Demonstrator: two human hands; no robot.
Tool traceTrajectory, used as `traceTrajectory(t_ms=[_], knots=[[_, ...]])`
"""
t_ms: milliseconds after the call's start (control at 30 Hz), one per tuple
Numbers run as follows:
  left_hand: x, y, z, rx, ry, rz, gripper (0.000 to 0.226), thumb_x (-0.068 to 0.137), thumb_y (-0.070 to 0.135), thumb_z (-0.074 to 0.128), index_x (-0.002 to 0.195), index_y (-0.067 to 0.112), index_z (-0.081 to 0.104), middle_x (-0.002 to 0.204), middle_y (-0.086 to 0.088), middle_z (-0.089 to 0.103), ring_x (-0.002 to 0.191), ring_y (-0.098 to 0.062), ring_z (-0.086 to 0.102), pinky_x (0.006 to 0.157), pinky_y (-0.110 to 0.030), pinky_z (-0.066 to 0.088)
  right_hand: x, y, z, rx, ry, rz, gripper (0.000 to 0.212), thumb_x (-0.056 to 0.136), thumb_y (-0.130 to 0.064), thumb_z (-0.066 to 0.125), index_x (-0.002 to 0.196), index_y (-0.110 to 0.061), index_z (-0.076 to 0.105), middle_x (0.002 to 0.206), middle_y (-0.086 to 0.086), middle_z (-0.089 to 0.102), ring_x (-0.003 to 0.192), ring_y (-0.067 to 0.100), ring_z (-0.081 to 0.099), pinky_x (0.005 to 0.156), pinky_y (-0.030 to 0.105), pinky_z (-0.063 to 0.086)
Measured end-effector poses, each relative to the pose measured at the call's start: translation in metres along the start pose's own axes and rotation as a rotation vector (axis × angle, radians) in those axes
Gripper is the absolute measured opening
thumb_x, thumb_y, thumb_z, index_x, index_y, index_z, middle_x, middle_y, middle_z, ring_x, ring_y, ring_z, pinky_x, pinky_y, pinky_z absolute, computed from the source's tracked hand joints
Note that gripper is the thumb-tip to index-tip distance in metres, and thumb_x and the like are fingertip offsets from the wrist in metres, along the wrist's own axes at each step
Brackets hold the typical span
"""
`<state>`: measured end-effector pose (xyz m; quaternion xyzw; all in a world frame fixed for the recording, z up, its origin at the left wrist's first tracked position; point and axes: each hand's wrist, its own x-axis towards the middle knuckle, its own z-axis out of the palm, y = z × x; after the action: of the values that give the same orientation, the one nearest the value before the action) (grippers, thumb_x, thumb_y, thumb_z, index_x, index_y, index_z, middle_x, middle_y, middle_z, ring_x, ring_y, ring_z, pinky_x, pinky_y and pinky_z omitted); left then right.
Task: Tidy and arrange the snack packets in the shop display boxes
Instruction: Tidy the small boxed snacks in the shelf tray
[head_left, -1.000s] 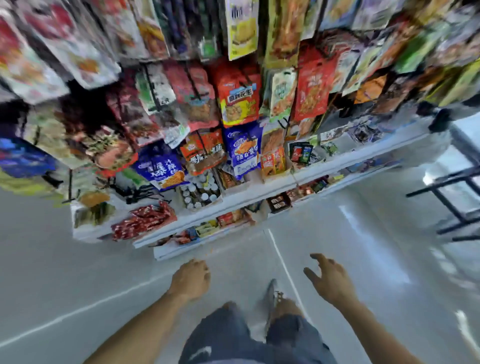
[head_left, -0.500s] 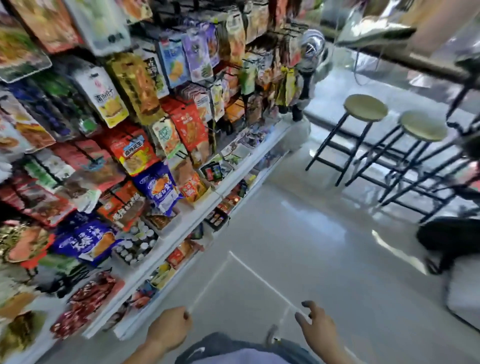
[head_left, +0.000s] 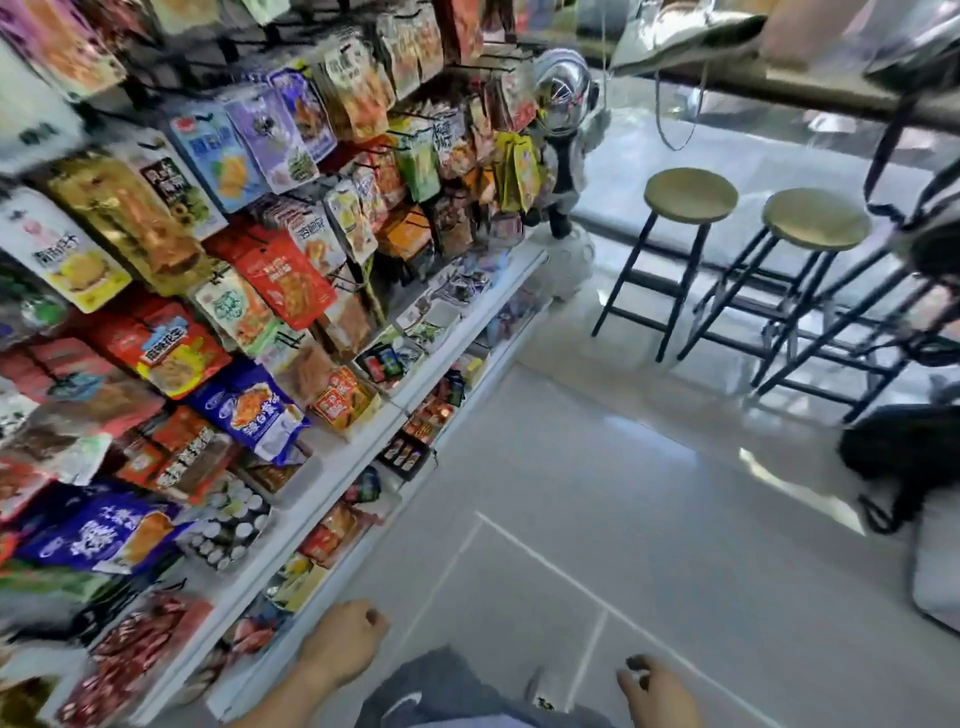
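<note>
Many packets: glossy snack packets (head_left: 283, 278) in red, blue, yellow and purple hang in crowded rows on black hooks, filling the left half of the view above the shelves.
Blue packet: a shiny blue bag (head_left: 249, 410) with white lettering hangs low, just above the upper shelf's front edge.
Upper shelf: a long white shelf (head_left: 332, 467) runs from the lower left toward the far end, carrying open display boxes.
Boxes: a yellow box (head_left: 343, 402) holds upright red-and-orange sachets; a tray (head_left: 228, 530) nearer the camera holds small round white-capped tubs, packed close.
Red heap: dark red wrapped snacks (head_left: 130, 654) lie in a pile at the shelf's near end.
Lower shelf: a second white ledge (head_left: 291, 649) below holds low boxes of small packets; a dark box (head_left: 405, 454) sits at its front edge.
Left hand: the left hand (head_left: 343, 642) hangs beside the lower shelf's edge, fingers curled into a loose fist, holding nothing.
Right hand: the right hand (head_left: 657, 691) is at the bottom edge over the floor, fingers loosely bent, holding nothing.
Floor: smooth pale grey floor (head_left: 597, 467) with thin white lines.
Stools: two round tan-topped stools (head_left: 691, 195) on black metal legs stand beyond the shelf's far end.
</note>
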<state>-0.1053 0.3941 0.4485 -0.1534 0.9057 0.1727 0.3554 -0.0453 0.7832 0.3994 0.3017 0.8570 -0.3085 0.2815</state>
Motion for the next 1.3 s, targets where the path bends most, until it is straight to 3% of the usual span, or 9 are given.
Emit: traceTrajectory(t_ms=[100,267,400,567,700,767,933,1033,1300], knots=[[0.003,0.009,0.004,0.014,-0.010,-0.064,0.031,0.096,0.039,0.051,0.072,0.020,0.056,0.082,0.004,0.063,0.088,-0.018,0.063,0.068,-0.026,0.043,0.044,-0.023,-0.044,-0.068,0.015,-0.094,0.023,0.094,-0.038,0.064,0.111,-0.022,0.065,0.101,0.005,0.073,0.104,0.022,0.068,0.085,0.027,0.046],[0.023,0.023,0.000,-0.043,-0.056,-0.177,0.031,0.092,0.042,0.055,0.071,0.019,0.053,0.075,0.005,0.057,0.076,-0.011,0.057,0.065,-0.024,0.040,0.120,-0.080,-0.112,-0.049,0.064,-0.169,0.029,0.094,-0.041,0.060,0.117,-0.025,0.066,0.110,0.004,0.073,0.103,0.025,0.067,0.078,0.031,0.045],[0.079,0.039,0.004,-0.051,-0.091,-0.298,0.024,0.086,0.045,0.055,0.074,0.025,0.059,0.087,0.008,0.066,0.090,-0.008,0.063,0.085,-0.023,0.048,0.175,-0.117,-0.156,-0.036,0.086,-0.210,0.025,0.094,-0.040,0.061,0.114,-0.026,0.067,0.106,0.004,0.072,0.099,0.023,0.068,0.075,0.030,0.044],[0.149,0.153,-0.040,-0.063,-0.088,-0.268,0.034,0.100,0.041,0.044,0.121,0.024,0.065,0.128,0.004,0.064,0.118,-0.014,0.060,0.093,-0.024,0.045,0.235,-0.134,-0.214,-0.057,0.037,-0.102,0.016,0.089,-0.038,0.069,0.102,-0.028,0.065,0.104,0.009,0.073,0.100,0.023,0.069,0.087,0.030,0.047],[0.240,0.276,-0.102,-0.085,-0.175,-0.138,0.029,0.094,0.038,0.044,0.077,0.021,0.060,0.092,-0.001,0.065,0.099,-0.024,0.066,0.074,-0.028,0.046,0.275,-0.155,-0.283,-0.048,0.063,-0.018,0.032,0.080,-0.018,0.080,0.111,-0.019,0.071,0.092,0.016,0.070,0.084,0.031,0.067,0.078,0.031,0.046],[0.280,0.349,-0.142,-0.084,-0.118,-0.051,0.030,0.096,0.038,0.045,0.085,0.017,0.064,0.094,-0.006,0.068,0.092,-0.025,0.065,0.074,-0.030,0.047,0.302,-0.159,-0.318,-0.067,0.092,0.007,0.040,0.080,-0.022,0.079,0.108,-0.047,0.065,0.094,0.013,0.071,0.086,0.030,0.068,0.081,0.031,0.048],[0.347,0.524,-0.242,-0.129,0.041,0.184,0.026,0.097,0.039,0.048,0.090,0.020,0.065,0.103,-0.010,0.071,0.097,-0.030,0.065,0.077,-0.031,0.049,0.371,-0.190,-0.406,-0.090,0.137,0.021,0.030,0.085,-0.030,0.073,0.110,-0.040,0.058,0.093,0.004,0.071,0.077,0.020,0.061,0.069,0.020,0.044],[0.383,0.582,-0.267,-0.143,0.083,0.264,0.029,0.096,0.045,0.050,0.104,0.022,0.066,0.111,-0.003,0.071,0.105,-0.028,0.064,0.087,-0.032,0.050,0.428,-0.213,-0.440,-0.114,0.154,0.027,0.014,0.087,-0.031,0.073,0.098,-0.030,0.065,0.097,0.009,0.074,0.089,0.025,0.065,0.085,0.032,0.048],[0.425,0.600,-0.229,-0.253,0.043,-0.144,0.030,0.094,0.034,0.047,0.067,0.023,0.045,0.075,-0.008,0.057,0.071,-0.029,0.057,0.061,-0.029,0.035,0.607,-0.362,-0.504,-0.307,-0.032,-0.347,0.033,0.096,-0.043,0.057,0.123,-0.026,0.063,0.116,0.002,0.070,0.104,0.021,0.066,0.082,0.033,0.051]])
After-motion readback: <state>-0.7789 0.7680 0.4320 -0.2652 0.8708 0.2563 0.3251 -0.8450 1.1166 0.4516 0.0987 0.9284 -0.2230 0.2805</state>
